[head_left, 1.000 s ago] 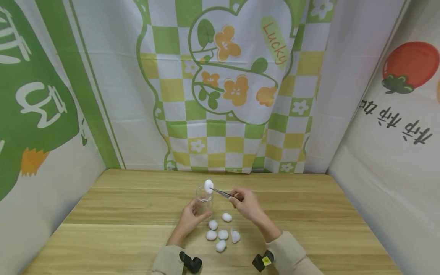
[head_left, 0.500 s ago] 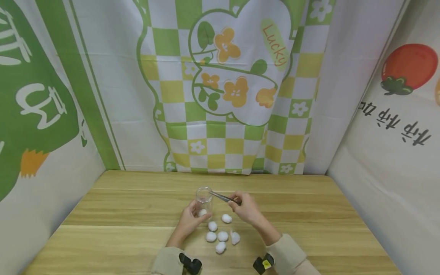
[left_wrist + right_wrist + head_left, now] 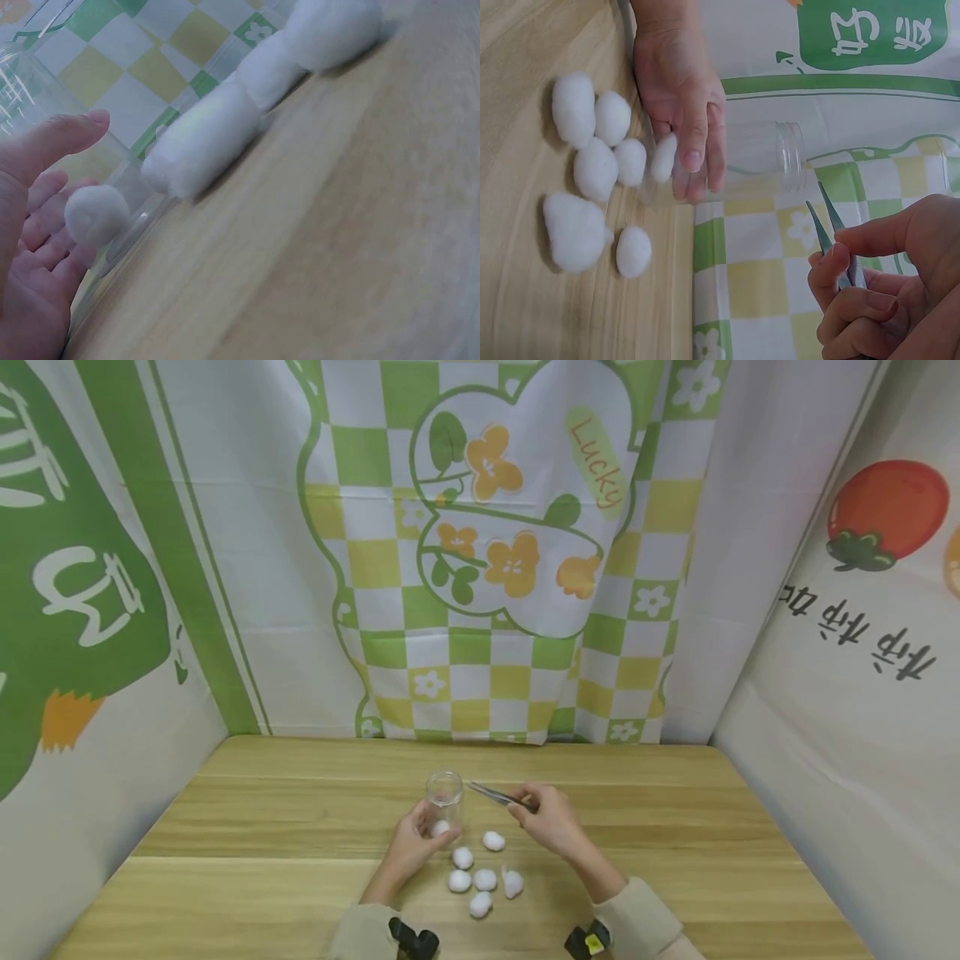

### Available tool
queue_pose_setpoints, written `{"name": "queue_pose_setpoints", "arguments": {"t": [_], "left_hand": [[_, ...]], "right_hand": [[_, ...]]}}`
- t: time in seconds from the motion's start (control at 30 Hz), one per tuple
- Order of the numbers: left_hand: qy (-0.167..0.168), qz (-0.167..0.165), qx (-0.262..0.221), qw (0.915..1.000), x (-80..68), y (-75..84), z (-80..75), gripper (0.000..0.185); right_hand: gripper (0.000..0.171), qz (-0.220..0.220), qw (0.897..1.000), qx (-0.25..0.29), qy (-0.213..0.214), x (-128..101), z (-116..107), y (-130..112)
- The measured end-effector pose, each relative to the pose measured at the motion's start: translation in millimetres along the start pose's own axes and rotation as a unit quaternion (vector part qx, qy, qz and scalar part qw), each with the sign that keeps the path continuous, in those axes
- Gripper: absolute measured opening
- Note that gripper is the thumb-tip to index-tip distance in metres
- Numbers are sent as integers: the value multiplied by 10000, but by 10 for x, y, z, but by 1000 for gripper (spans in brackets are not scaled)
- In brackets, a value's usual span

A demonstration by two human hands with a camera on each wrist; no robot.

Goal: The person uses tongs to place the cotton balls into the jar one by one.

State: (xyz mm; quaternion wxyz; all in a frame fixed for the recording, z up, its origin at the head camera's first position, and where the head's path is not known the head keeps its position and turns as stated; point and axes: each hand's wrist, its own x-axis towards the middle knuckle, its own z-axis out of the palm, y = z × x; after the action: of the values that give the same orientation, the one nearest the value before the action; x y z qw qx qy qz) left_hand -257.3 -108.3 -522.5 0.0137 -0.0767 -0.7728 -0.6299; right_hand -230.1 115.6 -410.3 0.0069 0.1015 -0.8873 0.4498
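Note:
A small clear glass jar [image 3: 444, 795] stands upright on the wooden table [image 3: 262, 827]. My left hand [image 3: 417, 842] holds it round its lower part. One white cotton ball [image 3: 441, 828] lies at the jar's bottom, also seen through the glass as cotton ball [image 3: 96, 214] beside my fingers [image 3: 52, 139]. My right hand [image 3: 542, 814] pinches metal tweezers [image 3: 491, 793], whose tips point at the jar's mouth from the right and hold nothing. In the right wrist view the tweezers [image 3: 831, 229] hang just off the jar [image 3: 754, 159].
Several loose cotton balls [image 3: 480, 870] lie on the table between my wrists, near the jar's base, and show as cotton balls [image 3: 592, 150] in the right wrist view. Printed cloth walls [image 3: 480, 568] close in the back and both sides.
A second ago the tweezers held a cotton ball over the jar's mouth. That ball now lies inside the jar, and the empty tweezers have drawn slightly back to the right.

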Motion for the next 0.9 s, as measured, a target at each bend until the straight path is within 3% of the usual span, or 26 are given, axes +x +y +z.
{"name": "queue_pose_setpoints", "arguments": {"t": [0.27, 0.6, 0.9], "left_hand": [[-9, -59, 66, 10000, -18, -31, 14, 61], [-25, -153, 41, 9999, -18, -33, 27, 61], [-59, -194, 41, 9998, 5, 12, 7, 60]], "right_hand": [[12, -110, 9997, -209, -13, -65, -11, 94], [9, 138, 9975, -686, 116, -133, 5, 184], [10, 125, 9939, -1087, -117, -150, 1, 325]]}}
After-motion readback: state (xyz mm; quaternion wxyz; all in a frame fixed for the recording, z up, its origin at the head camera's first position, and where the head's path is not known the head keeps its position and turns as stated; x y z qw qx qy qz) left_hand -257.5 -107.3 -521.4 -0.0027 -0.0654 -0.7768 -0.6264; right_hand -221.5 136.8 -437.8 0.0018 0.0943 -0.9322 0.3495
